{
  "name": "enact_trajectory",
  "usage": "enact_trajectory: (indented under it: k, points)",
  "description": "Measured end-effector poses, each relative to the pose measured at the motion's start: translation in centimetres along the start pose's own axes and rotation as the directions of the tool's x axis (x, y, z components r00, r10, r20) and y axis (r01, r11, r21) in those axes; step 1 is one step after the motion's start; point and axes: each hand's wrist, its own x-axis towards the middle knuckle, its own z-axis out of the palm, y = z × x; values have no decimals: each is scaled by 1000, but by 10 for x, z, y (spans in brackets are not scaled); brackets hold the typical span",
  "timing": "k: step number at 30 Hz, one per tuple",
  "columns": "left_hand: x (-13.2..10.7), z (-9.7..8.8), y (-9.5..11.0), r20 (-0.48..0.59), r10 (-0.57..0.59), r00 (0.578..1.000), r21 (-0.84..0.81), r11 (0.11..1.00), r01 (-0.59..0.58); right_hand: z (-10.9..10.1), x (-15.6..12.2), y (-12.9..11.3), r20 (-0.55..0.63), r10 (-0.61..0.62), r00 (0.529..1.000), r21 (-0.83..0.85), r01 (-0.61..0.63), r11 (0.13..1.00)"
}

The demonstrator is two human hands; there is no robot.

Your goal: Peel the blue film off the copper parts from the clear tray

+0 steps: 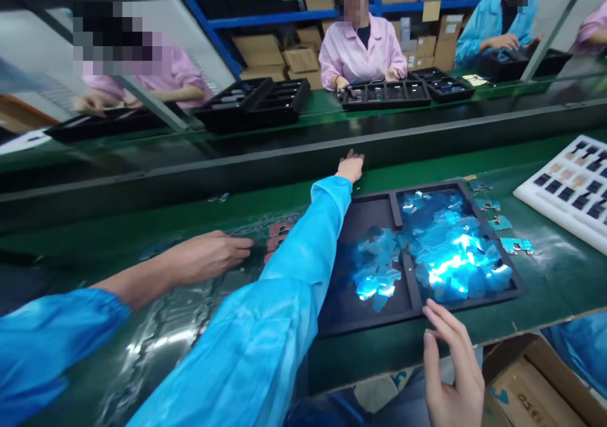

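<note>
- blue film pieces (450, 243): thin plastic, very glossy, mirror-bright
- tray (365, 218): black foam-like material, matt
- sleeve (256, 345): smooth blue cloth, faint sheen
- surface (559, 288): smooth green rubber, semi-gloss
- box (531, 383): rough brown cardboard
- white holder (569, 186): smooth matt plastic

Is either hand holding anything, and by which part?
Nothing visibly held: the bare hand above the clear plastic film, the outstretched hand, and the hand by the black tray's edge look empty.

Factory assembly line (303, 155), green conveyor belt (370, 357), black trays (365, 326)
</note>
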Motion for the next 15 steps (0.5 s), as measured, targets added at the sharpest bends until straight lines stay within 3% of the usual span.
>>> enact_trajectory:
  k: [5,8,10,12,13,15]
  points:
    - [-13,-10,-4,-37,-51,998,-122,991,46,3,10,1,-42,34,999,39,-32,999]
    - [-43,-25,10,-63,-67,996,-269,962,48,6,24,-9,-34,29,999,94,-26,995]
    - [-81,-35,22,-53,-68,996,-378,925,43,9,36,-17,-25,64,998,168,-59,984]
    - [-134,-45,34,-4,-38,999,-524,851,31,14,49,-26,-17,127,992,261,-119,958]
    - [-165,-50,39,32,-9,999,-605,795,27,17,56,-31,-6,168,986,310,-158,937]
    - [-229,-60,48,103,76,992,-816,576,41,22,66,-40,27,222,975,410,-213,887]
